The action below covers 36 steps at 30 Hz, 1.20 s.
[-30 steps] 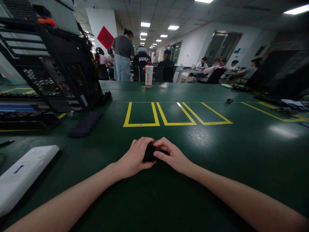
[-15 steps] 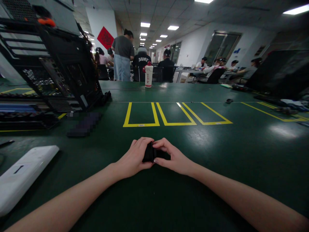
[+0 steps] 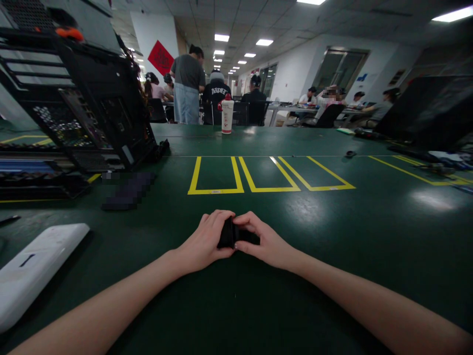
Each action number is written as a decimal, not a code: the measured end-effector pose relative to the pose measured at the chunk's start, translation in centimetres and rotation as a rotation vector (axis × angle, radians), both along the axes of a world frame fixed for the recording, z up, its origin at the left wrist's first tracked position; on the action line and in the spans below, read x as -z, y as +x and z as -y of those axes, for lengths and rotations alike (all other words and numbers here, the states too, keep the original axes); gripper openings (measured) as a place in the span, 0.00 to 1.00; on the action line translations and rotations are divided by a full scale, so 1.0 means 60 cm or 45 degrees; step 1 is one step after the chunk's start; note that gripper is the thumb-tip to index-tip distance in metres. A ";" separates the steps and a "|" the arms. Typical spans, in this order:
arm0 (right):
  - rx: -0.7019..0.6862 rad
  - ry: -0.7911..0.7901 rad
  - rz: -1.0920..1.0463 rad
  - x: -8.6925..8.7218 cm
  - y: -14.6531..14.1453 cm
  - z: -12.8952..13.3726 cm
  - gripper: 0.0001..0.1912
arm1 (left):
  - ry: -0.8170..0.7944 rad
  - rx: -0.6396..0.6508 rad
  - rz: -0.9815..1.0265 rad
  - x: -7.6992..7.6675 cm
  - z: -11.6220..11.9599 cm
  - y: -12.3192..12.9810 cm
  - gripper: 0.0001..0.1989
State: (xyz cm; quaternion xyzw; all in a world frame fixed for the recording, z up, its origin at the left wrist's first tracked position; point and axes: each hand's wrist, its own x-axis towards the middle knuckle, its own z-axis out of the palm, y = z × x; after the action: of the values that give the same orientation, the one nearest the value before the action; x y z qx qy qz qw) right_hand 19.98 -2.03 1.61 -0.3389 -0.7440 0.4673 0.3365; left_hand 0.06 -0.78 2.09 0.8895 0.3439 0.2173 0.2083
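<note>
A small black object point(image 3: 226, 235), block-like with a raised edge on its right side, sits between my two hands on the dark green table point(image 3: 236, 305). Its kind I cannot make out, since fingers cover much of it. My left hand point(image 3: 208, 240) wraps it from the left, fingers over the top and thumb along the near side. From the right, my right hand point(image 3: 264, 241) pinches its right edge between fingers and thumb, with a dark gap under the palm.
Left stands an open black computer case point(image 3: 107, 103); nearer lies a white flat device point(image 3: 40, 266). Yellow tape outlines point(image 3: 216, 191) mark the table ahead. A paper cup point(image 3: 226, 117) stands at the far edge, a dark monitor point(image 3: 424, 113) at right. Several people sit or stand beyond.
My hands and the black object hold almost the same position. In the background, a seated person at right has raised an arm towards the head.
</note>
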 end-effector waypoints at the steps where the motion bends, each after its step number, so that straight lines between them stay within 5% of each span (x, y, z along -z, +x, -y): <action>1: -0.010 0.012 -0.014 0.001 0.001 0.000 0.17 | 0.003 0.000 -0.004 0.000 0.000 0.000 0.29; 6: 0.087 0.058 -0.023 0.009 -0.003 -0.003 0.08 | 0.026 0.001 0.023 -0.001 0.000 0.002 0.27; 12: 0.122 -0.002 0.021 0.006 -0.006 -0.003 0.17 | 0.036 0.011 0.001 -0.001 0.000 0.002 0.27; 19: 0.018 0.077 0.013 0.002 0.002 0.000 0.16 | 0.014 0.001 -0.007 -0.002 0.000 0.002 0.28; 24: 0.112 0.102 0.006 0.009 -0.004 -0.001 0.07 | 0.033 0.020 0.018 -0.003 0.000 0.003 0.26; 36: 0.014 0.046 -0.005 0.003 -0.001 0.002 0.18 | 0.009 -0.002 -0.002 0.001 0.000 0.000 0.29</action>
State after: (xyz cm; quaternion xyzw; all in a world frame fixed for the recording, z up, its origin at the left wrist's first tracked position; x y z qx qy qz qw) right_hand 19.94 -2.17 1.43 -0.3360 -0.7497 0.4525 0.3468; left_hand 0.09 -0.75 2.00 0.8902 0.3439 0.2179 0.2047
